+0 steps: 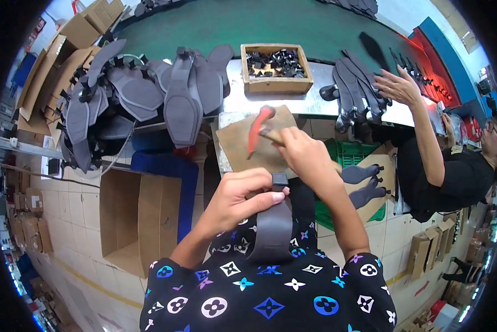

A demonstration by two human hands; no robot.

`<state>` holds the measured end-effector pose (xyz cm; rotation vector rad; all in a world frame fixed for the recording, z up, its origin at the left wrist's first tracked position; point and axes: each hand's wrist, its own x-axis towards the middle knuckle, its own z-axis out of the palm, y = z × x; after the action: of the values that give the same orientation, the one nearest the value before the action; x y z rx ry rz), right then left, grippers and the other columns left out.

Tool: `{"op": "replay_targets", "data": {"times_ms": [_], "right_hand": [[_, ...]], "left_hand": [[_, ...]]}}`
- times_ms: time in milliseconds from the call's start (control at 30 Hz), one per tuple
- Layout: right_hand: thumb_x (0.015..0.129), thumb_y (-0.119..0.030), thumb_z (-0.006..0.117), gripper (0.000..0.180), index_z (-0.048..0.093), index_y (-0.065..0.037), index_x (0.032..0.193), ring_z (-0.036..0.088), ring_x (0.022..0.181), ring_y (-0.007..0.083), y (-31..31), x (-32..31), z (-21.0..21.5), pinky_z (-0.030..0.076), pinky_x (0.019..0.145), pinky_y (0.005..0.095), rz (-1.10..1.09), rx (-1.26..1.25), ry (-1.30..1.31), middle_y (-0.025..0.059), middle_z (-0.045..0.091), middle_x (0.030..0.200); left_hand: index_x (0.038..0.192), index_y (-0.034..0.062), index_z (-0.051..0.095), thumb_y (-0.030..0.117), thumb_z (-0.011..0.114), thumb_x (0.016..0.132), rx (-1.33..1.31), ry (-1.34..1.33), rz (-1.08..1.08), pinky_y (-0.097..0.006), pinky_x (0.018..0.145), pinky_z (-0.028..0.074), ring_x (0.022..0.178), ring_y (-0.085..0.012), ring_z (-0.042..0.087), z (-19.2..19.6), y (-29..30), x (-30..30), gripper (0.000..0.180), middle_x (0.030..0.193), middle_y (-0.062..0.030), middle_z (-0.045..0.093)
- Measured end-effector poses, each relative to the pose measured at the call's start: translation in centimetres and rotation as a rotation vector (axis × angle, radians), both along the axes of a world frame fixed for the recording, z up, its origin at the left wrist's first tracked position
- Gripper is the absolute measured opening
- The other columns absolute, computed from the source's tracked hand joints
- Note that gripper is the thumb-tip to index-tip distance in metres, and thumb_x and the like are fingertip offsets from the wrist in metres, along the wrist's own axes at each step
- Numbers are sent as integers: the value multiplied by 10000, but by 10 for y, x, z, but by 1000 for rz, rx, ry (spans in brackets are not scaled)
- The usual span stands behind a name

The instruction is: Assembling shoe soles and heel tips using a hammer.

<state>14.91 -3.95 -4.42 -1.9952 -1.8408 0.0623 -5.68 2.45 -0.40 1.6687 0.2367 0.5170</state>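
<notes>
My left hand grips a dark grey shoe strap piece that has a small black buckle at its top end; the strap lies down over my lap. My right hand is closed around the handle of a brush, held just above a brown cardboard sheet. A red-orange tool lies on that sheet beside the brush tip.
A heap of grey strap pieces covers the metal bench on the left. A wooden box holds small black buckles. Another person's hand rests on more straps at the right. An open carton stands on the floor.
</notes>
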Motion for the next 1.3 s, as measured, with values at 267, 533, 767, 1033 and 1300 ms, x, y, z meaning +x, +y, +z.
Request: {"op": "replay_targets", "data": {"times_ms": [267,533,767,1033,1300], "right_hand": [[869,-240,711,375,677,46,1110,684,941,322,-29,2,55,533,852,400,617,10,678,171,705,1049],[869,-218,722,309,656,77,931,635,672,295,-25,2,88,515,577,354,1046,-57,746,157,639,828],[933,-270,672,355,637,83,909,575,596,256,-27,-5,109,452,494,331,1170,-120,633,128,599,779],[913,-205,666,304,640,87,832,474,506,215,-36,-17,101,360,426,320,1116,-37,693,86,472,678],[926,-314,687,401,661,56,773,488,478,197,-37,-21,95,348,426,307,1075,2,721,90,551,647]], "left_hand": [[1007,-42,713,171,620,989,-635,103,-237,-275,831,470,931,-124,626,18,-17,-17,233,948,-94,699],[1111,-19,722,184,637,976,-617,-76,-639,-299,834,481,924,-191,664,9,-14,-10,258,971,-110,721],[1070,-24,717,198,653,966,-545,-136,-763,-292,648,461,719,-136,636,5,-21,-6,253,821,-102,706],[1081,2,731,188,662,954,-463,-91,-766,-339,691,513,797,-263,703,3,-25,-13,235,903,-138,727],[1007,-18,701,185,642,970,-291,-158,-690,-343,562,460,651,-292,642,7,-22,-23,214,760,-126,651]]}}
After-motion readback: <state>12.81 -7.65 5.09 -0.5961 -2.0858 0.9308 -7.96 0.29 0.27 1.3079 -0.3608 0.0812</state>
